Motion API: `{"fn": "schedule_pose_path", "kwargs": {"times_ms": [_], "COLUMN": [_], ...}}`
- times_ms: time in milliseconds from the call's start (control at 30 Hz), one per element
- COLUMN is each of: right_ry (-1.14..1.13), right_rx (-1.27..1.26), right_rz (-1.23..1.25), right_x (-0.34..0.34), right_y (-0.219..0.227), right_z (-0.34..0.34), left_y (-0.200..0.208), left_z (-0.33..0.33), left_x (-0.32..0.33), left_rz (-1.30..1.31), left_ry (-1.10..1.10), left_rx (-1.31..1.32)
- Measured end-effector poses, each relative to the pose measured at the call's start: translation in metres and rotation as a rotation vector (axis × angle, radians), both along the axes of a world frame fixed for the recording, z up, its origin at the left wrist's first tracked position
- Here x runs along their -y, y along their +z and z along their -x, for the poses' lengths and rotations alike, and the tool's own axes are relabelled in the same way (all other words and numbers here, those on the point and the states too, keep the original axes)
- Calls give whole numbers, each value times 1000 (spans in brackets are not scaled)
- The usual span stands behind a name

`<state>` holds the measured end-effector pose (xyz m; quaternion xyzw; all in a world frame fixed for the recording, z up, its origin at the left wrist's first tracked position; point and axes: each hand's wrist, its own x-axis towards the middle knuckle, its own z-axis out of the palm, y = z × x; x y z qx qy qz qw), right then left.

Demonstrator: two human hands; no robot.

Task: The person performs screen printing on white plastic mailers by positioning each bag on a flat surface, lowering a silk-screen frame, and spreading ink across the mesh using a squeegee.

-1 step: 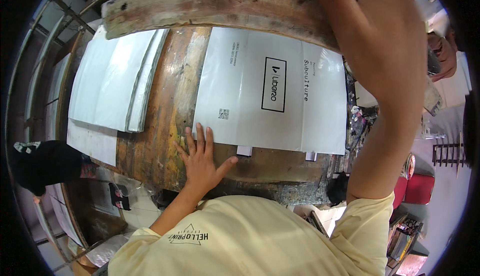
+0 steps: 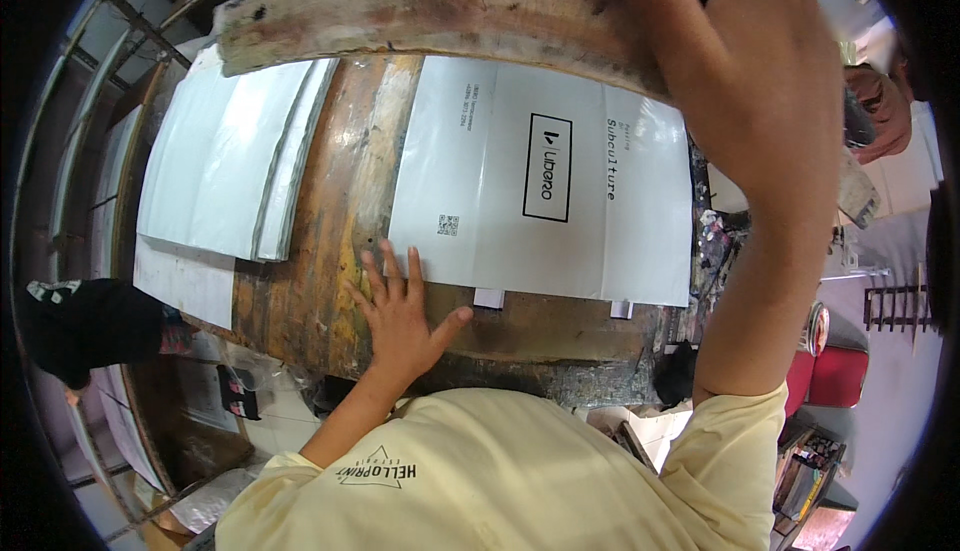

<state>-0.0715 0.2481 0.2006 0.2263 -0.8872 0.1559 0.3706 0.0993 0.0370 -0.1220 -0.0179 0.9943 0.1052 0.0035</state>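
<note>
A white plastic mailing bag (image 2: 490, 171) with black print lies flat on the stained wooden table (image 2: 335, 171). My left hand (image 2: 402, 321) is spread open by its lower left corner, fingertips at the bag's edge. At the upper right, my right hand (image 2: 755, 81) is raised and closed at the right end of a thick, stained wooden frame bar (image 2: 430, 11). Its fingertips are partly cut off by the picture's top. The bar spans the far side above the bag. Two small white tabs (image 2: 488, 298) (image 2: 621, 309) stick out under the bag's near edge.
A stack of white plastic bags (image 2: 225, 156) lies on the table's left, over a white sheet (image 2: 185, 281). Ink-stained clutter (image 2: 715, 236) lines the right edge. A person in a black cap (image 2: 90, 336) is at the far left. A red chair (image 2: 838, 376) stands at the right.
The wooden bar has shifted slightly, its left end a little to the right. My right hand has moved slightly left, and my left hand slightly left and away from me. The bag stays put.
</note>
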Motion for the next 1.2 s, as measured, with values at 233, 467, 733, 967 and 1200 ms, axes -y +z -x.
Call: {"fn": "schedule_pose_path", "kwargs": {"times_ms": [233,467,733,967,1200], "right_ry": [-15,115,120,158,46], "right_rx": [14,583,839,582,395], "right_rz": [-176,-313,-261,-260,-285], "right_x": [-15,-28,-17,-16,-24], "right_y": [-68,-170,-253,-281,-301], "right_z": [-38,-95,-113,-40,130], "left_y": [129,38,-8,-11,-17], "left_z": [69,28,23,18,15], "left_x": [66,75,80,87,92], "left_rz": [-1578,-1118,-360,-313,-375], "left_ry": [-77,85,-25,-39,-36], "left_rx": [-380,-78,-215,-115,-112]}}
